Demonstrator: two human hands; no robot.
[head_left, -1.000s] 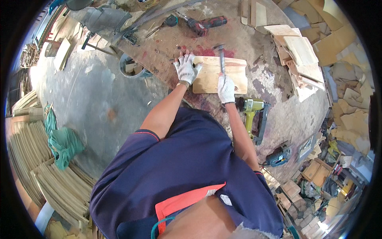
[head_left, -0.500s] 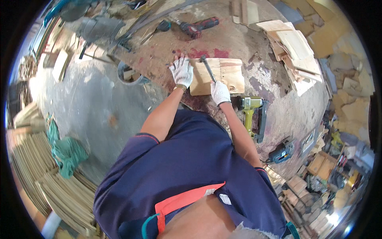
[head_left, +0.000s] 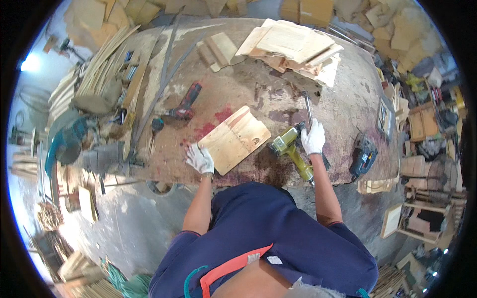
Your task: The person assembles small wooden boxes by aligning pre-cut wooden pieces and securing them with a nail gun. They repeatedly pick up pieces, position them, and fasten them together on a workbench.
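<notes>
My left hand [head_left: 200, 159], in a white knitted glove, lies with fingers apart at the near left corner of a flat wooden board [head_left: 236, 139]. To the right, my gloved right hand [head_left: 313, 138] is closed round the handle of a hammer [head_left: 307, 105], whose head points away from me. That hand is off the board, just right of a green-yellow nail gun [head_left: 293, 155]. Part of the nail gun is hidden behind the right hand and wrist.
Thin wooden panels [head_left: 293, 47] are stacked at the far side of the worn table [head_left: 248, 84]. A red and black cordless drill [head_left: 186, 104] lies left of the board. A dark jigsaw-like power tool [head_left: 363, 156] sits at right, a teal circular saw [head_left: 67, 141] at far left.
My view has swung, so the table looks turned. My right hand has carried the hammer from over the board to the right, beside the nail gun. The left hand stays at the board's left end.
</notes>
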